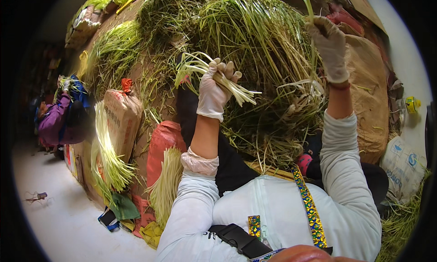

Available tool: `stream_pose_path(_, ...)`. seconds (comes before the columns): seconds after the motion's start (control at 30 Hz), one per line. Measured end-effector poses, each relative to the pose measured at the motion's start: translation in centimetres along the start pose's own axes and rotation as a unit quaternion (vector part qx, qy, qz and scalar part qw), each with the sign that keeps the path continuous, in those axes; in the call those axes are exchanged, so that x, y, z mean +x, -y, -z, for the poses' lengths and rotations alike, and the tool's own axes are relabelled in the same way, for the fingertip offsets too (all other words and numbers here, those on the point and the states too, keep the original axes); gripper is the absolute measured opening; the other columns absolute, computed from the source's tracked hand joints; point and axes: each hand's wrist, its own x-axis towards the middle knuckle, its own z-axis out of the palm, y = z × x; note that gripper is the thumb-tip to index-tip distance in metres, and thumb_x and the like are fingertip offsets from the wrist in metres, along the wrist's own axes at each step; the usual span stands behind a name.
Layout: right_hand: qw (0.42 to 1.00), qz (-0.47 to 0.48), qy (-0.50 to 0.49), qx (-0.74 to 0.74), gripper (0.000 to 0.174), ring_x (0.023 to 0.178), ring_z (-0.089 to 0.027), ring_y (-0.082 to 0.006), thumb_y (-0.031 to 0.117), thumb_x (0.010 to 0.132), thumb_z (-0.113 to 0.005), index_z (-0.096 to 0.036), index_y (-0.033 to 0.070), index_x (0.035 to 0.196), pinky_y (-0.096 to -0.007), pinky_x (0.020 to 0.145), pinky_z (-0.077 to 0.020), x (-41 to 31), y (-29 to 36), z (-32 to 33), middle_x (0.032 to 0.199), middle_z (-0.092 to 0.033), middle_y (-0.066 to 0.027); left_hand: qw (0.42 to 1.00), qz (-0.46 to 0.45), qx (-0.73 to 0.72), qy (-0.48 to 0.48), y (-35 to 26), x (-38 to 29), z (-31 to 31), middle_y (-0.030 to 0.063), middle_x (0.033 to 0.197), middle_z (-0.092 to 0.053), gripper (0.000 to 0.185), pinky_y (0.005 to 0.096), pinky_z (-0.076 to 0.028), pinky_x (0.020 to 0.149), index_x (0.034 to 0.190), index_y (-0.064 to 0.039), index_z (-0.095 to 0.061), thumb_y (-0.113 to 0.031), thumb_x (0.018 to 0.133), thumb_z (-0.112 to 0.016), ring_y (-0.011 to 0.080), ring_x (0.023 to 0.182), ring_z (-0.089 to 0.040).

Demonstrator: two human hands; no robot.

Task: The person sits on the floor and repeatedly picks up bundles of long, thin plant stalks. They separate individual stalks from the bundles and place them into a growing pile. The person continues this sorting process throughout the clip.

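My left hand (216, 89), in a pale thin glove, grips a small bunch of whitish-yellow leafy stems (240, 91), perhaps blanched chives. Their cut-looking white ends point right, and their curled leaf ends hang to the left. Raised at the upper right, my gloved right hand (327, 48) pinches a single long green stalk (309, 5) that sticks up past the fingers and trails below them. Beneath both hands lies a large heap of green and dried leafy stalks (245, 29). A peeled pale strand (307, 86) hangs under my right hand.
Pale stem bundles (167, 183) lie on a red sack (165, 142) and against a printed sack (123, 118) with a red tie. A brown sheet (365, 101) and a white sack (403, 169) are at right. A person in purple (58, 122) sits at far left.
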Motion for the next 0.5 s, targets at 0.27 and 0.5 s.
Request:
stream_pose_path(0.27,0.897,-0.137,0.298,0.297,0.037,0.052,-0.044,-0.0022,0.018,0.082,-0.071,-0.062,0.008,0.117,-0.0179,0.043,-0.0335,-7.1,2.9,-2.7,0.068,-0.056,0.0064,0.995,0.032,0.061,0.067,-0.7,-1.4,-0.6,-0.0059,0.057,-0.046,0.018,0.0338,-0.054,0.065,0.098,-0.010,-0.061,-0.025,0.088,-0.064,0.0083,0.054,-0.053)
stream_pose_path(0.5,0.909,-0.204,0.293,0.214,0.039,0.086,-0.057,-0.0086,0.006,0.078,-0.074,-0.062,0.001,0.114,-0.0230,0.076,-0.0482,-10.6,2.6,-6.3,0.098,-0.065,-0.0017,0.946,-0.069,0.314,0.031,0.2,-2.3,-1.1,-0.0017,0.062,-0.052,0.013,0.0299,-0.053,0.050,0.087,-0.006,-0.062,-0.015,0.083,-0.070,0.0106,0.050,-0.054)
